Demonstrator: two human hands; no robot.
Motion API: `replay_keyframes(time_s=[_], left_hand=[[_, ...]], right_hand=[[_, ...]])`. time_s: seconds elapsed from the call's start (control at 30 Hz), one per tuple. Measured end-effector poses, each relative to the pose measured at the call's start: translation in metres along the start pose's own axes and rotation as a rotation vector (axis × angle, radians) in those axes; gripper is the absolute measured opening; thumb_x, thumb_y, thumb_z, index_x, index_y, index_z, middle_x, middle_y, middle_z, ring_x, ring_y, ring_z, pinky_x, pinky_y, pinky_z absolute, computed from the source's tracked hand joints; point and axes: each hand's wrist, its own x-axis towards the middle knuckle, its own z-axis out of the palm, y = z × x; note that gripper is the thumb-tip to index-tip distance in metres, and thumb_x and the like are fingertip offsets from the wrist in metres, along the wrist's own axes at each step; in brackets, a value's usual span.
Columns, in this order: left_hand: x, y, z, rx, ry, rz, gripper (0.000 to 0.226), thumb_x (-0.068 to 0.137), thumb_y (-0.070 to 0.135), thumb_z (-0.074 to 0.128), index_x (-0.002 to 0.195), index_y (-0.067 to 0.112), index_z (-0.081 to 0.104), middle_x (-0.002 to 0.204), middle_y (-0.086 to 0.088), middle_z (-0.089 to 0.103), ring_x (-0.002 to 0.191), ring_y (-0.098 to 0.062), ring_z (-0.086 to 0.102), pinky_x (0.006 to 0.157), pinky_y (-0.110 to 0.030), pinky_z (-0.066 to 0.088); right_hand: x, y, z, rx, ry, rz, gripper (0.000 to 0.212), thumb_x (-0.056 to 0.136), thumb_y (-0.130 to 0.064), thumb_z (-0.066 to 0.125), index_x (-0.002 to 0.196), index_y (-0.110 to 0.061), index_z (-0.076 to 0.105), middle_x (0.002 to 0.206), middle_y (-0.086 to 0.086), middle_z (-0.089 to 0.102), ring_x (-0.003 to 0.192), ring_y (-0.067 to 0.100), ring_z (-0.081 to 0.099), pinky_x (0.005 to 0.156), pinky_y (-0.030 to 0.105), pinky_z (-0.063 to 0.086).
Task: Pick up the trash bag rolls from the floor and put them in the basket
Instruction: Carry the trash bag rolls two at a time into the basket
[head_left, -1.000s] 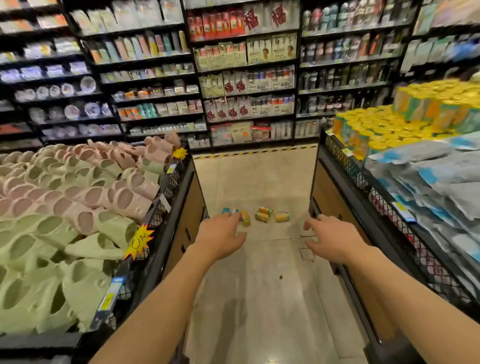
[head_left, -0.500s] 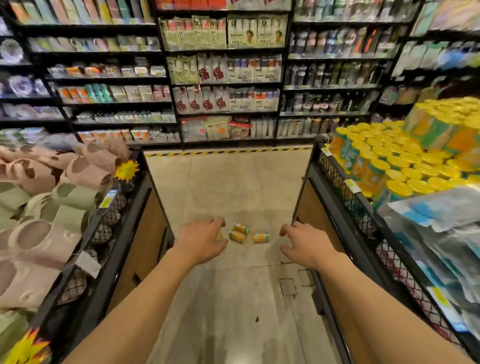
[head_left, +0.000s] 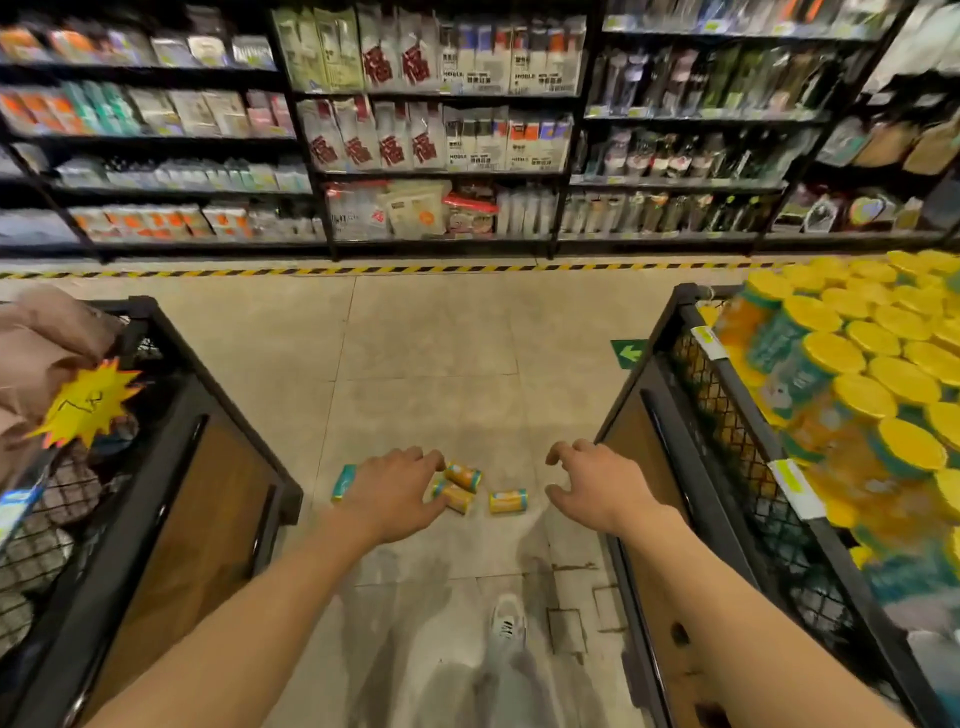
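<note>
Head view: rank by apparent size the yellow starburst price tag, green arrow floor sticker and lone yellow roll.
1. Yellow starburst price tag, though nearer the camera.
2. Green arrow floor sticker and lone yellow roll: too alike to rank.

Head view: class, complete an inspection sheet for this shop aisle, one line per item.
Surface: beige tiled floor, hazard-striped tape along the far edge.
Job's things: four small yellow-and-teal trash bag rolls on the floor; wire display basket of matching rolls at right.
Clutter: nothing seen.
Grippers: left hand and right hand extended, fingers loosely curled, holding nothing.
Cables: nothing seen.
Surroundings: black shelving of packaged goods; slipper bin at left.
</note>
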Motion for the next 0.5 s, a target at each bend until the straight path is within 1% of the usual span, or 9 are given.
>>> replay_keyframes(time_s=[0.17, 0.27, 0.33, 0.4, 0.5], left_hand=[[0.125, -0.026, 0.038, 0.038, -0.056, -0.028, 0.05, 0.096, 0.053, 0.046, 0.139, 0.027, 0.045, 0.131, 0.0, 0.058, 0.119, -0.024, 0.056, 0.091, -0.039, 0.048], [0.195, -0.043, 0.082, 0.063, -0.146, -0.013, 0.054, 0.092, 0.05, 0.053, 0.141, 0.028, 0.042, 0.134, -0.001, 0.054, 0.123, -0.025, 0.052, 0.096, -0.04, 0.046], [0.235, -0.058, 0.12, 0.077, -0.203, -0.005, 0.061, 0.089, 0.052, 0.058, 0.143, 0.03, 0.04, 0.135, 0.0, 0.051, 0.125, -0.026, 0.049, 0.097, -0.041, 0.045], [0.271, -0.074, 0.165, 0.09, -0.248, 0.022, 0.067, 0.087, 0.053, 0.061, 0.145, 0.03, 0.037, 0.134, -0.001, 0.051, 0.123, -0.027, 0.05, 0.095, -0.043, 0.047], [0.324, -0.099, 0.254, 0.12, -0.29, 0.065, 0.071, 0.084, 0.05, 0.062, 0.145, 0.028, 0.035, 0.133, -0.002, 0.052, 0.121, -0.026, 0.052, 0.093, -0.045, 0.049]], right_hand=[[0.128, 0.05, 0.035, 0.002, -0.067, -0.006, 0.049, 0.094, -0.05, 0.054, 0.137, -0.027, 0.049, 0.128, 0.002, 0.059, 0.116, 0.027, 0.059, 0.087, 0.042, 0.054], [0.194, 0.075, 0.074, -0.023, -0.106, -0.011, 0.048, 0.095, -0.049, 0.055, 0.138, -0.027, 0.048, 0.128, 0.002, 0.059, 0.117, 0.027, 0.058, 0.086, 0.04, 0.053], [0.233, 0.09, 0.11, -0.033, -0.127, -0.019, 0.049, 0.095, -0.047, 0.056, 0.138, -0.027, 0.048, 0.126, 0.002, 0.058, 0.117, 0.027, 0.057, 0.085, 0.04, 0.051], [0.265, 0.102, 0.151, -0.036, -0.154, -0.015, 0.051, 0.094, -0.045, 0.057, 0.14, -0.027, 0.047, 0.126, 0.003, 0.058, 0.116, 0.028, 0.057, 0.084, 0.041, 0.051], [0.315, 0.118, 0.235, -0.034, -0.192, -0.01, 0.053, 0.092, -0.044, 0.057, 0.141, -0.027, 0.046, 0.129, 0.003, 0.057, 0.116, 0.028, 0.056, 0.084, 0.041, 0.052]])
